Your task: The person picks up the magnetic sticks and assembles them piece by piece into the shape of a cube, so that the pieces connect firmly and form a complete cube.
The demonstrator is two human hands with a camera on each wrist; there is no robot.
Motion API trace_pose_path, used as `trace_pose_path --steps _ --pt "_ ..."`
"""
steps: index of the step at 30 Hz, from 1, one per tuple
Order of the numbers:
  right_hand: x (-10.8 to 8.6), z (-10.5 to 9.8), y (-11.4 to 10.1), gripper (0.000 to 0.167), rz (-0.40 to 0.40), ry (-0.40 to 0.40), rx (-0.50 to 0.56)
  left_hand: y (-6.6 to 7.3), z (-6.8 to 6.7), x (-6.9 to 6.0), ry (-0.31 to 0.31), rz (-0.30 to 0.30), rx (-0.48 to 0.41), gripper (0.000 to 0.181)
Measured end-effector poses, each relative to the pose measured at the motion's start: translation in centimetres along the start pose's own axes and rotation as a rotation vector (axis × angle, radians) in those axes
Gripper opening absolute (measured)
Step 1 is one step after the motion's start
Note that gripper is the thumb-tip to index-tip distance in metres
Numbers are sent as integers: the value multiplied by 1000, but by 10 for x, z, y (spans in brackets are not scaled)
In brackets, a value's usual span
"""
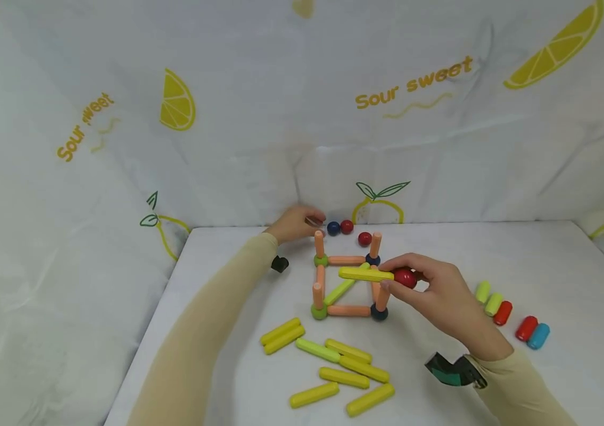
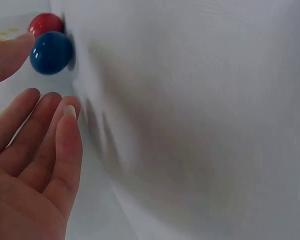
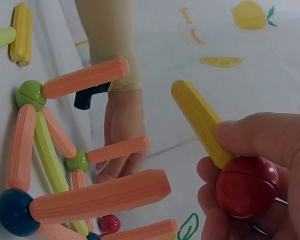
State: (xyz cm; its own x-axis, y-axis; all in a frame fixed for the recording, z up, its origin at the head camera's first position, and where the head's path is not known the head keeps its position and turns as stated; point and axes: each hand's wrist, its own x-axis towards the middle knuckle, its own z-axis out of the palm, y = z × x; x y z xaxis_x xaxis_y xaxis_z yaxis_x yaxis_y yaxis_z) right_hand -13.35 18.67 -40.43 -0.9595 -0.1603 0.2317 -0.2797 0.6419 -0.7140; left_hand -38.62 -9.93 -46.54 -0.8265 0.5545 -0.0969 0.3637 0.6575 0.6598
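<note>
In the head view, my right hand (image 1: 442,299) pinches a yellow rod (image 1: 362,274) with a red ball (image 1: 406,278) at its end, above a square frame. Salmon rods (image 1: 348,310) form this frame, joined by green balls (image 1: 319,312) and dark blue balls (image 1: 379,312). A salmon rod stands up at each corner, and a yellow-green rod (image 1: 340,291) lies diagonally inside. At the table's back edge, my left hand (image 1: 295,223) is beside a blue ball (image 1: 333,228). The left wrist view shows its fingers (image 2: 27,122) extended, with a gap below the blue ball.
Two more red balls (image 1: 365,239) lie behind the frame. Several yellow rods (image 1: 368,400) and a yellow-green rod (image 1: 317,350) are spread in front. Short yellow-green, red and blue pieces (image 1: 538,336) lie at the right. A white cloth (image 1: 259,106) rises behind the table.
</note>
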Motion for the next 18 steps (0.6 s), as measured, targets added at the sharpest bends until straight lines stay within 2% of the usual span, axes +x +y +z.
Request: trace_pose_path --steps 3,11,15,18 --pt "-1 2 1 24 5 -10 13 4 5 4 -6 4 34 49" --pt "0 8 1 23 -20 2 10 4 17 14 14 -91 23 49" --pt "1 7 2 24 -30 4 1 2 21 16 23 -83 33 43" --pt "1 4 4 25 -31 17 -18 3 17 8 38 -65 -3 41"
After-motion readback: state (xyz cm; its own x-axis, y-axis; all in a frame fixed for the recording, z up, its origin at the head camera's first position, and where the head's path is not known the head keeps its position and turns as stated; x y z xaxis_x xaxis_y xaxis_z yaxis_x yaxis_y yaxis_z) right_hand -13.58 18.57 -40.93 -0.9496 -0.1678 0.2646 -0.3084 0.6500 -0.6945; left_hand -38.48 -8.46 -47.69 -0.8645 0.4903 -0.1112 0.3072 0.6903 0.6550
